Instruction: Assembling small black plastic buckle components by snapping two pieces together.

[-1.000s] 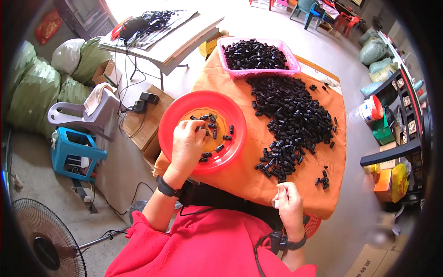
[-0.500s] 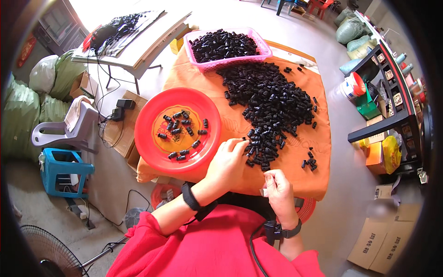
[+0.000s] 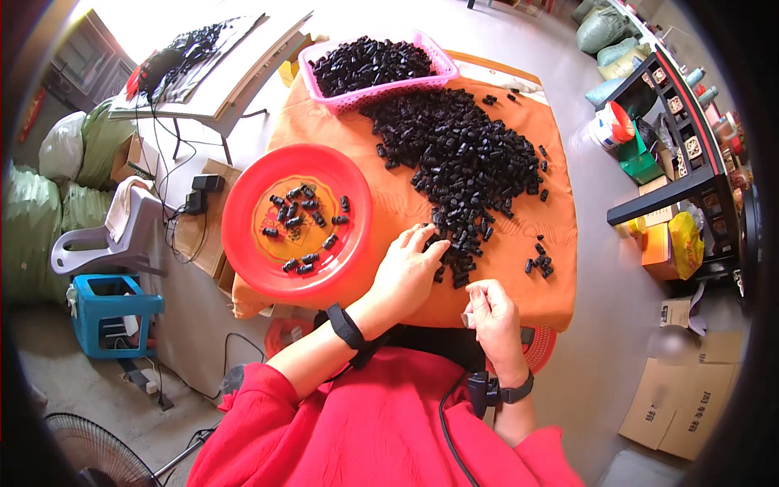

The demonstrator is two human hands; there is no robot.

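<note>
A large heap of small black cylindrical plastic parts (image 3: 462, 158) spreads over the orange tablecloth (image 3: 324, 122). My left hand (image 3: 407, 272) reaches to the heap's near left edge, its thumb and fingers apart, the fingertips touching the black parts. Just right of the heap's near end, my right hand (image 3: 495, 316) is closed, thumb against the fingers. Something small and pale (image 3: 468, 320) shows at its fingers, too small to name. Left of my left hand lies a round red tray (image 3: 357, 195) with several black parts scattered in it.
A pink basket (image 3: 379, 98) full of black parts stands at the table's far side. A few loose parts (image 3: 539, 264) lie near the right edge. A blue stool (image 3: 114, 316), a grey plastic chair (image 3: 122, 235) and a fan (image 3: 101, 446) are to the left; a black rack (image 3: 665, 207) stands right.
The table and tray have shifted left and slightly up in the view. My left hand's thumb and fingers look further apart at the heap. The right hand stays closed.
</note>
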